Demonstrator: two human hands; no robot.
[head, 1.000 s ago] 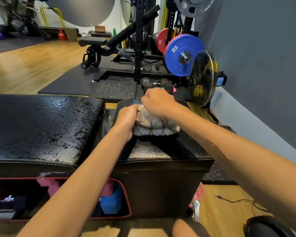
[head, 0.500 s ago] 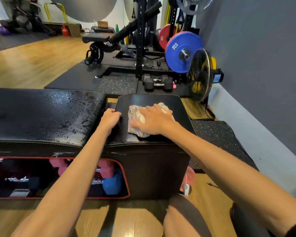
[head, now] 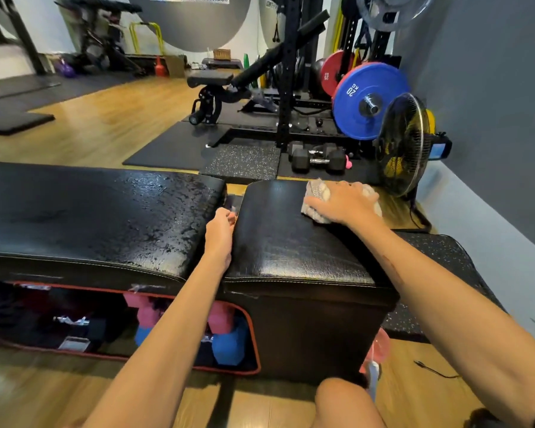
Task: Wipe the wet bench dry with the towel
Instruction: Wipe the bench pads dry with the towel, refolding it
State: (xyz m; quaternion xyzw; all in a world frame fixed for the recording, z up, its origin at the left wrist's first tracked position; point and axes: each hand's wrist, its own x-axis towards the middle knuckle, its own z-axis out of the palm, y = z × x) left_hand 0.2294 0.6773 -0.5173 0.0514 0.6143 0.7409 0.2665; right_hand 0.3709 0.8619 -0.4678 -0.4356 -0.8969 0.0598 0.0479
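Note:
The black padded bench has two cushions. The long left cushion (head: 105,217) is covered in water drops. The short right cushion (head: 278,242) looks mostly smooth. A crumpled pale towel (head: 317,196) lies at the far right corner of the short cushion, pressed flat under my right hand (head: 342,200). My left hand (head: 220,233) grips the left edge of the short cushion, fingers curled into the gap between the two cushions.
Pink and blue dumbbells (head: 223,338) sit in the open shelf under the bench. Beyond it stand black hex dumbbells (head: 317,159), a floor fan (head: 403,143), a rack with a blue plate (head: 365,100). A spray bottle (head: 374,362) stands by my knee (head: 343,400).
My right hand has slid the towel from the near middle of the short cushion to its far right corner. My left hand has stayed on the cushion's left edge.

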